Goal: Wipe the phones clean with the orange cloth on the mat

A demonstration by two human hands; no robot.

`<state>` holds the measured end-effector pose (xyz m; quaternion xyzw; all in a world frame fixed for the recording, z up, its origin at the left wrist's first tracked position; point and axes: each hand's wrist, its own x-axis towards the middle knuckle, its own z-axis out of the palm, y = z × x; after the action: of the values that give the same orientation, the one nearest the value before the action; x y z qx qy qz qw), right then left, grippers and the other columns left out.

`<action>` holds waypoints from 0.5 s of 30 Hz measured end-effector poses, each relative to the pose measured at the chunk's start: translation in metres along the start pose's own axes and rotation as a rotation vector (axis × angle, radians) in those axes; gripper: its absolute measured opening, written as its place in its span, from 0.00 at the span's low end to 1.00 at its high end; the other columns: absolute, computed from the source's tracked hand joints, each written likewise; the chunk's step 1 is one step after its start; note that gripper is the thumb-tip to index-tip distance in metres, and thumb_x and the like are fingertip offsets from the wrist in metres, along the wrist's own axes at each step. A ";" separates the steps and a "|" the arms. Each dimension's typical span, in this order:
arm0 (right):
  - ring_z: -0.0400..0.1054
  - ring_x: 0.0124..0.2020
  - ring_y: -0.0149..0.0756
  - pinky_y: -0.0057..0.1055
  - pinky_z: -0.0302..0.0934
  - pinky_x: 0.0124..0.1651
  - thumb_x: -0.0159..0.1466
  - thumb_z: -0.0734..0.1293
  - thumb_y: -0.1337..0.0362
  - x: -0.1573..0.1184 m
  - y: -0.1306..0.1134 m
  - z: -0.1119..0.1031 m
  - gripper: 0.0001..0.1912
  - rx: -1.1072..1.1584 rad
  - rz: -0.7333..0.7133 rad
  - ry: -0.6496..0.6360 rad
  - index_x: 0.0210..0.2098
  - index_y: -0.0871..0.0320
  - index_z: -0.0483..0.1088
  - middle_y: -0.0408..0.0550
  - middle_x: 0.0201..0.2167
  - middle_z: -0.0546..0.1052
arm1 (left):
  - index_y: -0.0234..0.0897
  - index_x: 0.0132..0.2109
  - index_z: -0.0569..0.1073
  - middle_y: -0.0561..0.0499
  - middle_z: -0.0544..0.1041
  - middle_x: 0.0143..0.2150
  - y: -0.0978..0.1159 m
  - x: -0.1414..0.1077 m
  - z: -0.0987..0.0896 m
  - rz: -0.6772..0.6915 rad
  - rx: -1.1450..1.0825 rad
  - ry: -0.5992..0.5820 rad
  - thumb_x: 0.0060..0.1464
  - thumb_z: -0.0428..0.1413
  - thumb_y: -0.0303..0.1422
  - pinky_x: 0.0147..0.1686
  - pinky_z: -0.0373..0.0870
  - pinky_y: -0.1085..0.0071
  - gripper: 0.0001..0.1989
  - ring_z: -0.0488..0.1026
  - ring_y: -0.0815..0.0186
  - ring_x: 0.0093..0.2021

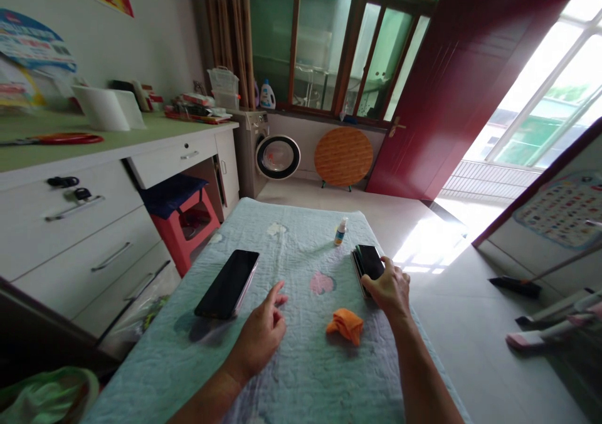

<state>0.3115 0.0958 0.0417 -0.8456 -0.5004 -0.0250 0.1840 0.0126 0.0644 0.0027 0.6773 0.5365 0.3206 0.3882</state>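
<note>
On the light blue table cover (301, 361), my right hand (389, 285) grips a black phone (370, 261) by its sides, on top of what looks like a stack of flat devices at the right edge. My left hand (264, 330) hovers over the middle of the cover, index finger extended, holding nothing. A larger black tablet (229, 284) lies to the left of it. Between the hands, closer to the right forearm, sits a crumpled orange cloth (345, 326). A small spray bottle (340, 231) stands upright beyond the phone.
At the left is a desk (164, 137) with a paper roll (101, 107) and red-handled scissors (70, 138). A red stool (188, 223) stands beside the covered table. Behind are a washing machine with its door open (278, 157), a round wooden board (343, 156) and a red door (451, 85).
</note>
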 end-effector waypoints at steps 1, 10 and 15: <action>0.64 0.47 0.53 0.40 0.53 0.51 0.52 0.64 0.52 0.001 0.002 0.001 0.37 0.001 0.009 -0.006 0.58 0.63 0.63 0.59 0.45 0.73 | 0.32 0.65 0.54 0.41 0.74 0.52 0.001 0.000 0.000 0.002 -0.002 -0.002 0.52 0.47 0.25 0.45 0.70 0.69 0.33 0.75 0.68 0.36; 0.63 0.48 0.54 0.40 0.55 0.49 0.52 0.65 0.51 0.002 0.002 0.008 0.35 -0.013 0.030 -0.038 0.57 0.59 0.64 0.57 0.47 0.73 | 0.31 0.65 0.55 0.40 0.73 0.52 -0.002 0.000 0.000 0.021 0.006 0.000 0.52 0.47 0.25 0.46 0.70 0.66 0.32 0.74 0.67 0.36; 0.63 0.48 0.55 0.41 0.55 0.48 0.53 0.65 0.51 0.000 0.001 0.011 0.35 -0.034 0.017 -0.031 0.57 0.59 0.64 0.58 0.47 0.73 | 0.34 0.64 0.56 0.41 0.74 0.52 -0.005 0.000 0.001 0.032 -0.007 0.008 0.52 0.48 0.25 0.45 0.70 0.66 0.32 0.74 0.67 0.35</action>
<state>0.3106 0.0989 0.0313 -0.8532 -0.4955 -0.0191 0.1619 0.0112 0.0644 -0.0019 0.6832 0.5259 0.3313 0.3832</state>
